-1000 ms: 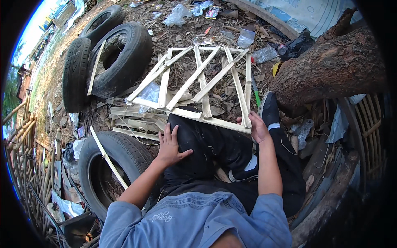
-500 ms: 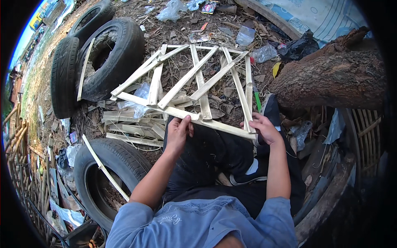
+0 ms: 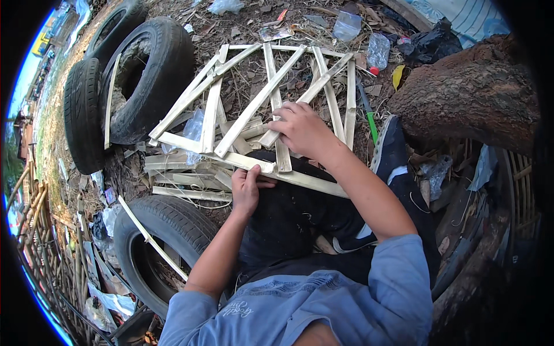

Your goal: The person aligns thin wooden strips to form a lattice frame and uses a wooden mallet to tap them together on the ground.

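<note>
The right hand [image 3: 301, 131] had left the near right corner of the slatted lattice frame [image 3: 311, 180] and now lay, fingers bent, over a diagonal slat [image 3: 329, 79]; whether it gripped that slat, I could not tell. The left hand [image 3: 248, 190] kept its pinch on the frame's near edge, thumb on top. The frame spread ahead of the left hand, its long axis running left to right. The slat slanted from beside the right hand's fingertips to far right beyond it.
</note>
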`<state>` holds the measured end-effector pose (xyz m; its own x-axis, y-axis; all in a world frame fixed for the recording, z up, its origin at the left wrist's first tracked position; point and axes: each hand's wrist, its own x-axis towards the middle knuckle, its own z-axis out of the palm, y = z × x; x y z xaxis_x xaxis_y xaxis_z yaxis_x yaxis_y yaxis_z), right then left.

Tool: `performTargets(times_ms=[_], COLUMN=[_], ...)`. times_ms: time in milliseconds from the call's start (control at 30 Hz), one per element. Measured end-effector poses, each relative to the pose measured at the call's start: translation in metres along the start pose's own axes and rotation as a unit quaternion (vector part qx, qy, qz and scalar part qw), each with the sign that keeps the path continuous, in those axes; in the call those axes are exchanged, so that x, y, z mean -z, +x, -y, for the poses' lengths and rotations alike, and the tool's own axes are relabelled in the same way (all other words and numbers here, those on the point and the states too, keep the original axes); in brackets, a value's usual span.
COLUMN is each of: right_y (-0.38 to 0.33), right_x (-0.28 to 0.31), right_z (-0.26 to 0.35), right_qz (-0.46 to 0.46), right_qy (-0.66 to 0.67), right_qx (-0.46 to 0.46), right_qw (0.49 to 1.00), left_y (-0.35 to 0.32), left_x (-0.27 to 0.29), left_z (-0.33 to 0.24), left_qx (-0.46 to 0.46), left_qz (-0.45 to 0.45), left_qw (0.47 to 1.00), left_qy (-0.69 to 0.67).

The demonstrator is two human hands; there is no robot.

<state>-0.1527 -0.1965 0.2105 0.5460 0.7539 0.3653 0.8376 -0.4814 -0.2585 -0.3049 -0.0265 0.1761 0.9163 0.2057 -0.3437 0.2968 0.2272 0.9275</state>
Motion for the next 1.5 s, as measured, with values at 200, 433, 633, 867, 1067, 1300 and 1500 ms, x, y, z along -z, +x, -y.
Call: performTargets(times_ms=[200, 433, 633, 867, 1067, 1300, 1500], right_y=[-0.041, -0.073, -0.072, -0.069, -0.074, -0.089, -0.150], right_x=[0.021, 0.023, 0.012, 0.005, 0.007, 0.068, 0.027], right_z=[-0.005, -0.001, -0.003, -0.007, -0.010, -0.030, -0.034], right_qz=[0.048, 0.086, 0.037, 0.024, 0.040, 0.009, -0.085], right_qy=[0.055, 0.138, 0.170, 0.181, 0.185, 0.158, 0.479], right_qx=[0.019, -0.006, 0.006, 0.016, 0.014, -0.228, -0.631], right_qw=[0.997, 0.987, 0.985, 0.983, 0.982, 0.961, 0.604], left_y=[-0.002, -0.006, -0.008, -0.002, 0.001, 0.005, -0.002], left_x=[0.004, 0.004, 0.005, 0.004, -0.001, 0.001, 0.012], left_z=[-0.004, 0.001, 0.004, -0.006, -0.012, -0.020, -0.009], left_qx=[0.002, -0.015, -0.008, 0.003, 0.041, 0.070, 0.025], left_qz=[-0.018, -0.033, -0.037, -0.044, -0.057, -0.036, -0.006], left_qw=[0.999, 0.997, 0.998, 0.998, 0.995, 0.996, 1.000], left_qy=[-0.043, -0.074, -0.040, -0.051, -0.077, 0.038, 0.004])
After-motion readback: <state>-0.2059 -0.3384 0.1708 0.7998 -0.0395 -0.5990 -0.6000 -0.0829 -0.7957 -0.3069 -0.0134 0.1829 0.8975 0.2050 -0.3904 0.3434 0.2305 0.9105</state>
